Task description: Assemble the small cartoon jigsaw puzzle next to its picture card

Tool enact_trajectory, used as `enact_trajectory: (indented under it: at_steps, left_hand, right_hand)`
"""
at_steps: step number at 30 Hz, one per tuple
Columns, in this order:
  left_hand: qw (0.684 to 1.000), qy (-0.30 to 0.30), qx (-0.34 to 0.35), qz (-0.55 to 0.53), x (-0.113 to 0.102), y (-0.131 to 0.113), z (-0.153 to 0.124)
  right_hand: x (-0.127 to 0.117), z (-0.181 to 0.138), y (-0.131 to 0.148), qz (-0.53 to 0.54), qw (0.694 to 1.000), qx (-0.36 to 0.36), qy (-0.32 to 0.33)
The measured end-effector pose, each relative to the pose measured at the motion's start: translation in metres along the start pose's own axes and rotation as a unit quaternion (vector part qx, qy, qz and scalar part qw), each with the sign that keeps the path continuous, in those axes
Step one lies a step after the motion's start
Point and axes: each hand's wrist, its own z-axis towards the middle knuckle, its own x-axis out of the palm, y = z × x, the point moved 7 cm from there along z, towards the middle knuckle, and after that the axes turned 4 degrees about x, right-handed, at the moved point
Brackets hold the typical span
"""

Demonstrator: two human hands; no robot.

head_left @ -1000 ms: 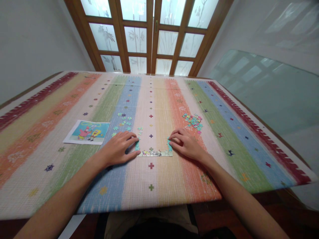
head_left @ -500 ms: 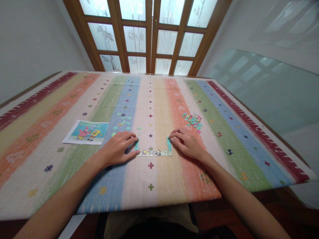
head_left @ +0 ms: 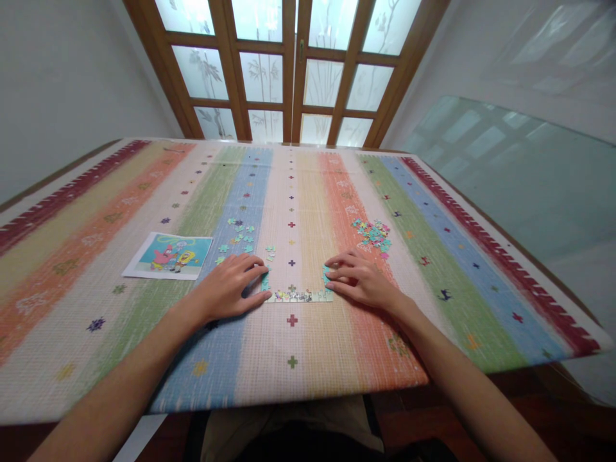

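Observation:
A partly joined jigsaw puzzle (head_left: 301, 296) lies flat on the tablecloth, a bottom row with a short turquoise column rising at each end. My left hand (head_left: 235, 282) rests at its left column, thumb and forefinger apart, their tips against the edge. Along the right column, my right hand (head_left: 359, 277) has its fingers apart, fingertips touching the turquoise pieces and partly covering them. Neither hand lifts anything. Two or so loose turquoise puzzle pieces (head_left: 270, 249) lie just beyond the left column.
Several loose pieces (head_left: 248, 239) are scattered beyond my left hand. A heap of mixed pieces (head_left: 373, 235) sits beyond my right hand. A printed cartoon picture (head_left: 168, 256) lies at the left. The striped tablecloth (head_left: 292, 346) covers the table, whose near edge is close to my body.
My right hand's fingers have spread and shifted slightly toward me along the right column, covering more of it. My left hand stays where it was.

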Motion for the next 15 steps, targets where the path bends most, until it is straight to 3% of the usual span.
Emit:
enact_trajectory:
  at_steps: [15]
  left_hand:
    - [1.0, 0.003, 0.005, 0.012, 0.0015, 0.0005, 0.0004]
  right_hand:
    - [0.0026, 0.0009, -0.0069, 0.004, 0.999, -0.003, -0.036]
